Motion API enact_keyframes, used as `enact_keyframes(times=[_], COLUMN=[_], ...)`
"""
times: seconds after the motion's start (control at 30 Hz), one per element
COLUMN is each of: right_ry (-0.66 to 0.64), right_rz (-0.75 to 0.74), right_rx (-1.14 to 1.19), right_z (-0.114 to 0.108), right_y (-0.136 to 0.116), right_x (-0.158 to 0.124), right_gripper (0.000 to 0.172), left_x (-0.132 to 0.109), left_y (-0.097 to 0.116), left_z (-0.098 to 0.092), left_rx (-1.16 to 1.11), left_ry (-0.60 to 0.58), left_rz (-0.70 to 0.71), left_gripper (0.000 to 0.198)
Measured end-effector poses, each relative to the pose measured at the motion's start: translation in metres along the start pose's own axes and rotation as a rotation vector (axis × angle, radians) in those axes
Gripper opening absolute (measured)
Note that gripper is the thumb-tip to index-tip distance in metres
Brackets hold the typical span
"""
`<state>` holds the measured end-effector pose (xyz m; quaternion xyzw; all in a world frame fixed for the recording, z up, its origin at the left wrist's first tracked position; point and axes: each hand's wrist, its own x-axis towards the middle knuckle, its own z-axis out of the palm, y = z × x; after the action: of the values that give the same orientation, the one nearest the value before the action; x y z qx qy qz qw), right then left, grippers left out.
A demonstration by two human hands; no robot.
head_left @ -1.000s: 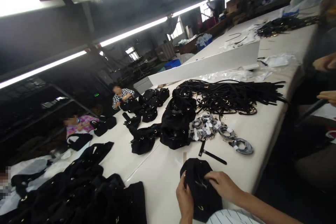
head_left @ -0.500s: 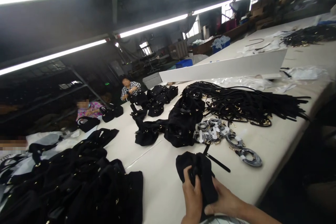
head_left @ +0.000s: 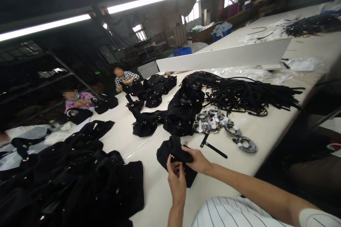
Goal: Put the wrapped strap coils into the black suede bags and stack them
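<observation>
A black fabric bag (head_left: 165,150) is between my hands above the near part of the white table. With thumb and fingers closed on the upper edge of its right side, my right hand (head_left: 198,161) grips the bag. My left hand (head_left: 177,181) has its fingers curled at the bag's front edge, where a small shiny spot shows; the fingertips are partly hidden. Just beyond the bag lies a black strap piece (head_left: 216,150) with a round metal fitting. Coiled straps in clear wrap (head_left: 246,144) lie to the right of it.
A big heap of black bags (head_left: 80,181) covers the left side. More black bags (head_left: 183,110) and long black straps with gold clips (head_left: 247,95) lie farther back. A white board (head_left: 221,56) stands across the table. Two people sit at the far left edge; a third is partly visible.
The bag has been turned and shifted left, and its top is now folded back. My right hand has gone from its lower side to its upper edge. The view has tilted down.
</observation>
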<state>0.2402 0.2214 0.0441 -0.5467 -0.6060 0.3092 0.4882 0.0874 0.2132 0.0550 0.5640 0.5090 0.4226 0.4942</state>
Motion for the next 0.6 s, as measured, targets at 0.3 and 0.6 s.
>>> enact_keyframes(times=[0.3,0.6], right_ry=[-0.080,-0.114], right_rz=[0.090,0.181], right_rx=[-0.556,-0.735], right_z=[0.040,0.044], right_y=[0.097,0.119], right_x=[0.080,0.110], right_gripper=[0.075,0.068], left_x=[0.024,-0.005], left_y=[-0.139,-0.205], left_z=[-0.090,-0.127], left_rx=[0.412,0.599], left_ry=[0.354,0.687], left_rz=[-0.056,-0.066], left_gripper=[0.049,0.024])
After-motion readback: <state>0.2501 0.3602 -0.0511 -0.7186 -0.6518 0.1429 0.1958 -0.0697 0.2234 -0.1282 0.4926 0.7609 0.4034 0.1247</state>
